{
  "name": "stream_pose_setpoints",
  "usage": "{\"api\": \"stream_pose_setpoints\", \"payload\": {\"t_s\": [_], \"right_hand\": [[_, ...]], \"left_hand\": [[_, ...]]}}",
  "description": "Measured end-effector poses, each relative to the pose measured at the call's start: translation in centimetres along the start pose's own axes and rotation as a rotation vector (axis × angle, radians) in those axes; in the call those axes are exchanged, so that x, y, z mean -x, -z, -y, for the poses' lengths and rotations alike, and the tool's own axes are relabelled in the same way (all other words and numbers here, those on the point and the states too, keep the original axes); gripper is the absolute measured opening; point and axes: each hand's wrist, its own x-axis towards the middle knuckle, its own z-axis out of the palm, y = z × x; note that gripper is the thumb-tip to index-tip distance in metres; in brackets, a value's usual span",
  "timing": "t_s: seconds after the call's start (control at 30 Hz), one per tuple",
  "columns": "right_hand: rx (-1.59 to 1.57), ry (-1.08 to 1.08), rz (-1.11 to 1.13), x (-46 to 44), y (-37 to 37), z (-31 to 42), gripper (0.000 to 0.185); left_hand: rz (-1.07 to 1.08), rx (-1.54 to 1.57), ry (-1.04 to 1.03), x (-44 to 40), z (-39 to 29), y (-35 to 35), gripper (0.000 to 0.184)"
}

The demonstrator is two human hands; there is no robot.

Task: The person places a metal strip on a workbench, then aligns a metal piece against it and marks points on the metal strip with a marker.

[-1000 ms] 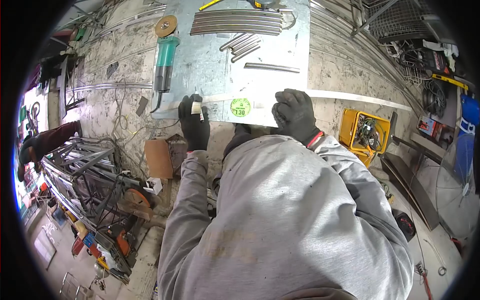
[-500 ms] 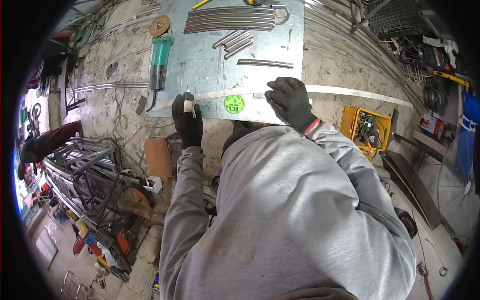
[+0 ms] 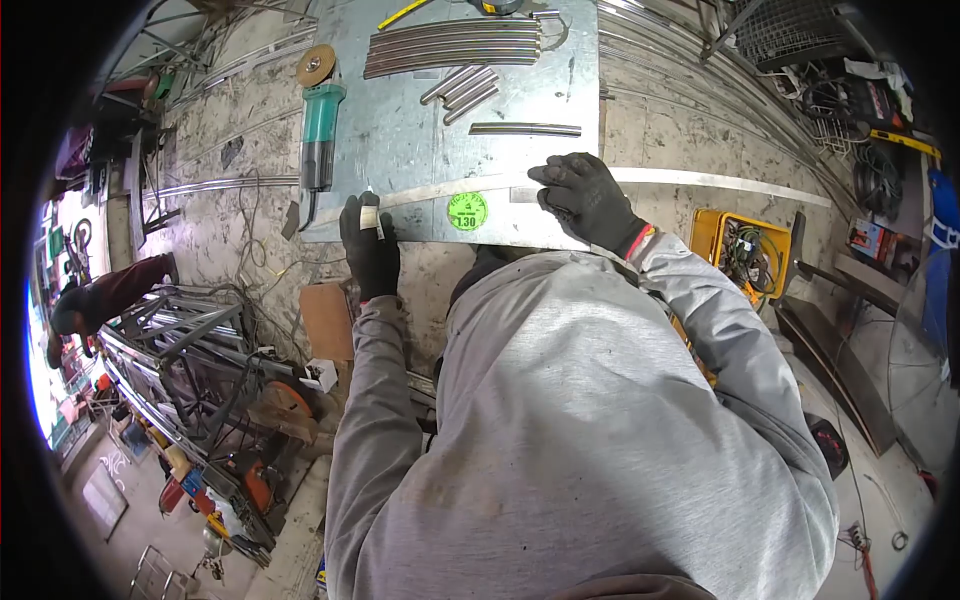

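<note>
A long, flat, pale metal strip (image 3: pixel 700 177) runs crosswise over the near part of the sheet-metal tabletop (image 3: pixel 400 160) and extends past its right edge. My right hand (image 3: pixel 592 207), in a black glove, is closed around the strip near that edge. At the strip's left end, my gloved left hand (image 3: pixel 372 255) has curled fingers with a small white pen-like thing (image 3: pixel 370 217) between them, its thin tip pointing away from me. Between the hands, a round green sticker (image 3: pixel 466 211) marks the tabletop. An angle grinder (image 3: pixel 320 125) lies just beyond my left hand.
Long metal tubes (image 3: pixel 450 48), short cut tubes (image 3: pixel 466 92) and two thin pieces (image 3: pixel 525 129) lie farther back on the tabletop. To the right stands a yellow box (image 3: pixel 745 255) with cables. A metal frame pile (image 3: pixel 190 350) and another person (image 3: pixel 110 295) are at left.
Both hands stay at the strip, with my left hand slightly farther left along it. The view has shifted a little, and the person at left leans in slightly more.
</note>
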Motion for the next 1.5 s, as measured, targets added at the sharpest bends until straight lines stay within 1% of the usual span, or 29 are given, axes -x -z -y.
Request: {"api": "stream_pose_setpoints", "payload": {"t_s": [0.03,0.07,0.1,0.13,0.2,0.27,0.3,0.33,0.4,0.53,0.6,0.63,0.73,0.8,0.93,1.0,1.03,1.1,1.13,1.2,1.23,1.37,1.43,1.5], "right_hand": [[-0.008,-0.005,0.017,0.1,-0.2,0.0,0.01],[-0.015,-0.01,0.032,0.1,-0.4,0.0,0.01],[-0.013,-0.015,0.026,0.2,-0.7,0.0,0.01],[-0.02,-0.024,0.007,0.3,-1.0,0.1,0.01],[-0.024,-0.039,-0.015,0.6,-1.3,-0.1,0.01],[-0.046,-0.014,0.012,0.7,-1.6,-0.5,0.013],[-0.045,-0.012,0.011,0.8,-1.6,-0.5,0.013],[-0.031,0.015,0.034,0.7,-1.4,-0.8,0.014],[-0.024,0.053,0.066,0.5,-1.1,-1.0,0.015],[-0.033,0.042,0.119,0.2,-0.9,-1.2,0.015],[-0.063,0.028,0.159,0.3,-0.9,-0.9,0.015],[-0.052,0.043,0.172,0.0,-0.9,-0.9,0.015],[-0.034,0.049,0.195,-0.3,-1.1,-1.3,0.015],[-0.055,0.112,0.158,-0.6,-0.8,-1.2,0.015],[-0.09,0.187,0.179,-1.3,-0.5,-0.3,0.013],[-0.071,0.101,0.159,-1.1,-1.0,0.0,0.018],[-0.071,0.109,0.158,-1.0,-1.3,0.1,0.018],[-0.105,-0.018,0.075,-0.8,-1.5,1.0,0.024],[-0.107,-0.022,0.074,-0.6,-1.7,1.4,0.024],[-0.033,-0.142,-0.028,-0.9,-1.6,2.8,0.024],[-0.05,-0.166,-0.037,-0.8,-1.8,3.0,0.029],[-0.035,-0.13,-0.046,-0.3,-2.6,2.1,0.034],[-0.043,-0.049,-0.039,-0.2,-2.6,1.5,0.029],[-0.034,-0.075,-0.042,-0.2,-2.8,1.3,0.028]], "left_hand": [[0.0,-0.002,-0.004,0.0,-0.1,0.1,0.052],[0.002,0.007,0.034,-0.2,-0.3,0.1,0.051],[0.007,0.017,0.072,-0.4,-0.6,0.0,0.051],[0.01,0.019,0.065,-0.4,-1.0,-0.2,0.051],[-0.058,0.0,0.007,-1.3,-3.7,-0.5,0.05],[-0.034,0.075,-0.099,-2.6,-7.7,-1.7,0.045],[0.011,0.128,-0.13,-3.3,-9.8,-2.3,0.042],[0.012,0.191,-0.159,-3.9,-11.9,-2.8,0.04],[0.03,0.248,-0.095,-3.7,-13.5,-4.8,0.041],[0.09,0.229,-0.027,-4.4,-13.8,-5.1,0.043],[0.026,0.206,-0.021,-4.4,-14.0,-5.1,0.045],[0.074,0.165,-0.002,-4.7,-14.0,-5.0,0.046],[0.091,0.099,0.019,-5.1,-13.7,-5.3,0.047],[0.073,0.096,0.021,-5.3,-13.5,-5.6,0.048],[0.071,0.044,0.063,-5.0,-13.9,-5.3,0.047],[0.071,0.045,0.077,-4.9,-14.3,-4.8,0.047],[0.073,0.043,0.088,-4.9,-14.4,-4.6,0.047],[0.065,0.033,0.105,-4.6,-14.6,-4.7,0.048],[0.064,0.029,0.117,-4.4,-14.6,-4.8,0.048],[0.076,0.022,0.119,-4.2,-14.6,-4.7,0.049],[0.079,0.012,0.123,-4.3,-14.5,-4.7,0.05],[0.087,0.026,0.125,-3.8,-13.8,-5.1,0.052],[0.061,0.056,0.17,-3.1,-13.0,-5.8,0.063],[0.062,0.061,0.154,-3.2,-12.8,-5.8,0.065]]}}
